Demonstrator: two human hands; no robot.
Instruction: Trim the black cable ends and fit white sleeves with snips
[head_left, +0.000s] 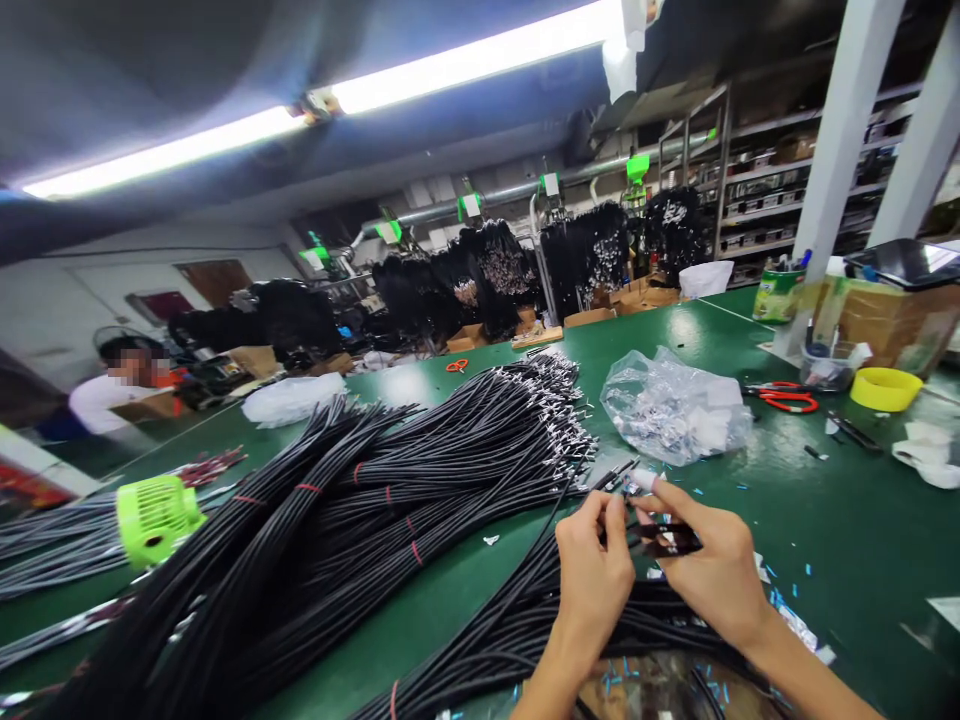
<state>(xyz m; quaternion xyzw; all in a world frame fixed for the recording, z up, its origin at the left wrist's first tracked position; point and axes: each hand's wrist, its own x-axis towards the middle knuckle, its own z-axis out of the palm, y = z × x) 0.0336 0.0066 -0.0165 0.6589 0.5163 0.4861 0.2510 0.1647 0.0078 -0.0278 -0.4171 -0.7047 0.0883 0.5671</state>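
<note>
My left hand point(596, 570) is closed, thumb and forefinger pinching the end of a black cable point(556, 508). Beside it, my right hand point(712, 560) is closed around a slim black tool that looks like tweezers point(671, 540); its tip is hidden near the cable end. A white cover point(643, 478) sits on a right fingertip. Under both hands lies a loose bunch of black cables point(495, 625). To the left, tied bundles of black cables point(360, 500) spread over the green table, their stripped silvery ends point(559, 420) just beyond my hands.
A clear plastic bag point(671, 410) lies ahead, with red-handled scissors point(787, 397) and yellow tape point(886, 389) to its right. Blue scraps point(784, 600) litter the table. A green fan point(156, 518) stands left. Another person point(112, 390) sits far left.
</note>
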